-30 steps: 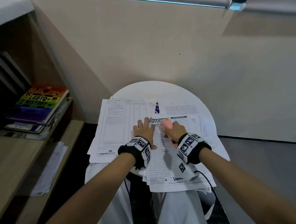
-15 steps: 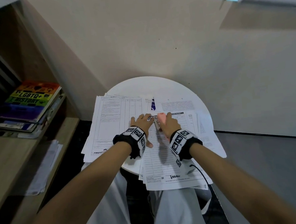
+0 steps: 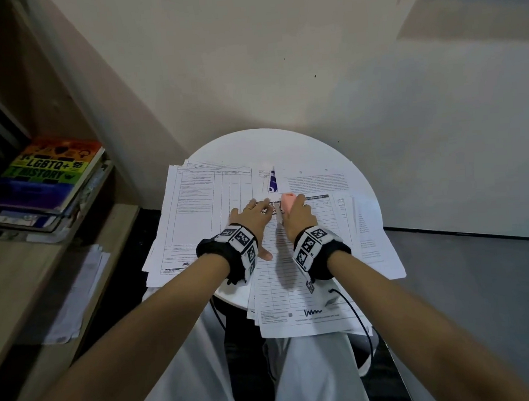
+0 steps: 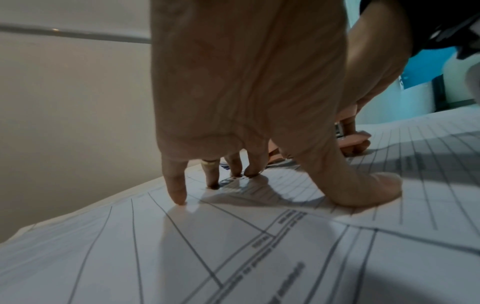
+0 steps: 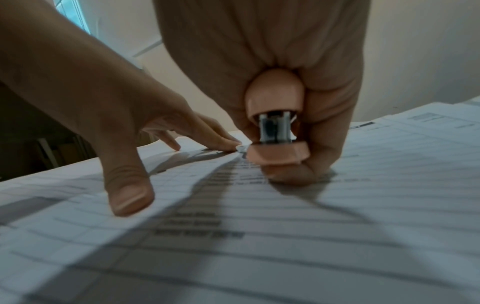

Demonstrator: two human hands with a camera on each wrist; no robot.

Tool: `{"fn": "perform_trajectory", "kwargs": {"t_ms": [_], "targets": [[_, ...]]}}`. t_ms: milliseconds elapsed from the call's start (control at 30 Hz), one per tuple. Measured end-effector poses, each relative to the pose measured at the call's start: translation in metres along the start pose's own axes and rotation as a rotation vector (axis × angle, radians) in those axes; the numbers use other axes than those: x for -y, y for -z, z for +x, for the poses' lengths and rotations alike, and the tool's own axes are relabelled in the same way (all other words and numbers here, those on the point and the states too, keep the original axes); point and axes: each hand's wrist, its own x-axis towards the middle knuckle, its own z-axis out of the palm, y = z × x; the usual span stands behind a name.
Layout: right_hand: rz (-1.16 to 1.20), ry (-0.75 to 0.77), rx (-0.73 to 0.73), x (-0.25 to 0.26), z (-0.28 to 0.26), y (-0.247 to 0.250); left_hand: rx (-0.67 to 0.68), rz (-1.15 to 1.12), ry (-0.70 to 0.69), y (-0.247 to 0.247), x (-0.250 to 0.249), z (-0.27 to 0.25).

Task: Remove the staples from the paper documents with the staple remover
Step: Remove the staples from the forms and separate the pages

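A stapled form [image 3: 297, 279] lies across the near edge of the round white table [image 3: 253, 144], on top of other sheets. My left hand [image 3: 253, 215] presses its spread, straight fingers [image 4: 176, 191] on the form's top left corner. My right hand [image 3: 298, 216] grips a pink staple remover [image 3: 287, 203], its rear end [image 5: 275, 115] showing between thumb and fingers, and holds it down on the top edge of the form just right of the left fingertips. The staple itself is hidden under the tool.
More printed sheets [image 3: 204, 201] fan out left and right [image 3: 368, 224] over the table. A wooden shelf [image 3: 26, 264] with stacked books [image 3: 48, 174] stands at the left, with papers [image 3: 79, 294] on it. A wall rises just behind the table. A black cable [image 3: 355, 313] hangs near my right wrist.
Both hands have slid slightly forward along the form toward its top edge, the remover staying in my right hand. The head view has tilted a little.
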Motion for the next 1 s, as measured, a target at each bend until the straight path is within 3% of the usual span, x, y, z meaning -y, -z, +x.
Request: {"fn": "perform_trajectory", "kwargs": {"t_ms": [333,433,767,933,1000], "targets": [[0.092,-0.027,-0.031,0.028,0.026,0.009,-0.075,-0.032,-0.052,-0.004,0.002,0.002],[0.141,-0.057,-0.042,0.032,0.032,0.023,-0.028,-0.031,-0.048,-0.005,0.004,0.002],[0.113,-0.11,-0.09,-0.084,0.001,0.045,0.055,0.022,0.077,0.003,-0.037,0.013],[0.132,-0.101,-0.088,-0.091,0.0,0.045,0.024,-0.03,-0.153,0.004,-0.071,0.028],[0.148,-0.136,-0.113,-0.09,0.002,0.045,0.037,-0.052,-0.141,0.006,-0.076,0.031]]}}
